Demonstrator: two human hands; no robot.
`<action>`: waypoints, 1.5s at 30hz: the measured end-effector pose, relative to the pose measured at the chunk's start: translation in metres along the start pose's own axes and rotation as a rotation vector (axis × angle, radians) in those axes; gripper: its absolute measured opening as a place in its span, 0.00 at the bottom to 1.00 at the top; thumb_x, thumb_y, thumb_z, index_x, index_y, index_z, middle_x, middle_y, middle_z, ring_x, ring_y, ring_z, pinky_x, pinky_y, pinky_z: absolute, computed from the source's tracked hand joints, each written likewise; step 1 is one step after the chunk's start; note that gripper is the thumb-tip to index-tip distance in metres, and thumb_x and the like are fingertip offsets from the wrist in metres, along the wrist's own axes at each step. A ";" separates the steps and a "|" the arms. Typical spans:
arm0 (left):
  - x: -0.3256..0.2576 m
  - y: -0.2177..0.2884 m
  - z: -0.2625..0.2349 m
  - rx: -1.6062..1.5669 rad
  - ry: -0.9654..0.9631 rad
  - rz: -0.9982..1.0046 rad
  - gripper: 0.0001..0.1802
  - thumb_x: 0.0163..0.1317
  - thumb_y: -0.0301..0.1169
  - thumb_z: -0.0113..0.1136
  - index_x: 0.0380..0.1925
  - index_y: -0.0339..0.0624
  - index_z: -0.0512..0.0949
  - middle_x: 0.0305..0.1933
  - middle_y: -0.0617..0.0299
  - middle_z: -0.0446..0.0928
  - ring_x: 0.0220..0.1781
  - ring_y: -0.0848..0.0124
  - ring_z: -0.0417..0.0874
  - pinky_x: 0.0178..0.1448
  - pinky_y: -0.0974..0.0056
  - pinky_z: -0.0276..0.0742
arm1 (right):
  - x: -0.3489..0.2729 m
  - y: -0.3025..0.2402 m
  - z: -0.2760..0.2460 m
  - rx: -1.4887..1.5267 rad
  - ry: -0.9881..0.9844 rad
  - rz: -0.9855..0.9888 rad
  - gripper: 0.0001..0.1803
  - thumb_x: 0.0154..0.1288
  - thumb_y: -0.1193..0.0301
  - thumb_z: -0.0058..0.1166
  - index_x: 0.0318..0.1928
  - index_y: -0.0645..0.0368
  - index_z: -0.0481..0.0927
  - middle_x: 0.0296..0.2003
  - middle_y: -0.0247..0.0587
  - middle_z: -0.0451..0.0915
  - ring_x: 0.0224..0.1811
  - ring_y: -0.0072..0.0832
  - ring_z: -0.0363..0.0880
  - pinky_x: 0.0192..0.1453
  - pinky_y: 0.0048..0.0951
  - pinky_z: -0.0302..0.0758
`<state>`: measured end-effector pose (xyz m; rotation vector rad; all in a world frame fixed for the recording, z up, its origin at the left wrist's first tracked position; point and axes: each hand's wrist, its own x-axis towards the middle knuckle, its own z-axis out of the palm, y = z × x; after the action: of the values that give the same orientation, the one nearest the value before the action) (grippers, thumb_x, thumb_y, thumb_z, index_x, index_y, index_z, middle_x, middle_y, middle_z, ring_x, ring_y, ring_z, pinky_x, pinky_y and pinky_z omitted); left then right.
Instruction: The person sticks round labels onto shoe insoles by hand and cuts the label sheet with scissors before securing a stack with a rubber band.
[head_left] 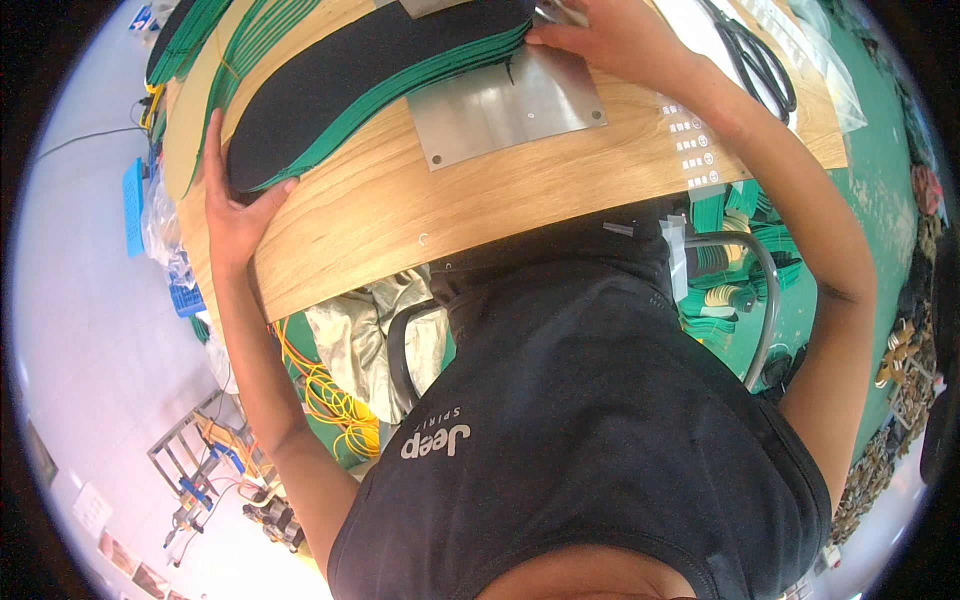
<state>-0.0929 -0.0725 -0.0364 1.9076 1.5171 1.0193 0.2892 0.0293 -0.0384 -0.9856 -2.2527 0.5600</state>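
A curved stack of insoles [340, 75], black on top with green layered edges, lies across the wooden table. My left hand [238, 215] cups its rounded left end. The thumb presses the near edge and the index finger stretches up along the other side. At the stack's right end is my right hand [610, 45], its thumb against the edge and its other fingers bent, partly cut off by the frame. Something shiny [560, 12] shows by those fingers, too little to name. Under the stack's right part lies a silver metal plate [500, 120], with screws at its near corners.
More green-edged insoles [265, 40] lie at the far left of the wooden table [400, 220]. A black cable [755, 60] is coiled at the right. A clear strip with printed marks [697, 150] hangs near the table edge. Below are bundled insoles [725, 300] and yellow hoses [335, 405].
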 end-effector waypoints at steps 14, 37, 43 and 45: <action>-0.006 -0.004 -0.006 -0.097 -0.036 -0.054 0.48 0.49 0.23 0.64 0.69 0.41 0.49 0.67 0.45 0.58 0.67 0.60 0.62 0.63 0.57 0.67 | -0.002 0.015 -0.021 -0.161 0.089 -0.133 0.32 0.53 0.69 0.61 0.58 0.60 0.64 0.42 0.43 0.77 0.48 0.42 0.71 0.53 0.38 0.70; 0.010 0.154 0.171 -0.696 -0.849 -0.697 0.34 0.69 0.52 0.38 0.32 0.29 0.79 0.28 0.54 0.80 0.28 0.70 0.82 0.31 0.69 0.77 | -0.144 -0.079 -0.067 -0.307 0.159 -0.417 0.17 0.48 0.76 0.58 0.41 0.70 0.77 0.40 0.51 0.78 0.36 0.42 0.78 0.37 0.36 0.78; 0.012 0.156 0.187 -0.817 -0.584 -0.467 0.11 0.62 0.28 0.57 0.39 0.31 0.77 0.36 0.58 0.80 0.37 0.73 0.81 0.39 0.71 0.77 | -0.135 -0.114 -0.055 0.036 -0.002 -0.441 0.15 0.52 0.72 0.58 0.40 0.66 0.77 0.39 0.45 0.78 0.39 0.37 0.78 0.42 0.33 0.76; 0.003 0.150 0.182 -0.985 -0.554 -0.496 0.08 0.60 0.24 0.57 0.39 0.33 0.76 0.35 0.59 0.79 0.36 0.74 0.81 0.38 0.70 0.78 | -0.134 -0.080 -0.077 -0.081 0.156 -0.165 0.16 0.53 0.71 0.59 0.42 0.64 0.75 0.40 0.44 0.78 0.39 0.36 0.77 0.43 0.31 0.75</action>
<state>0.1411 -0.0955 -0.0302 0.9252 0.8275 0.7032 0.3728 -0.1135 0.0160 -0.8412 -2.2049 0.3113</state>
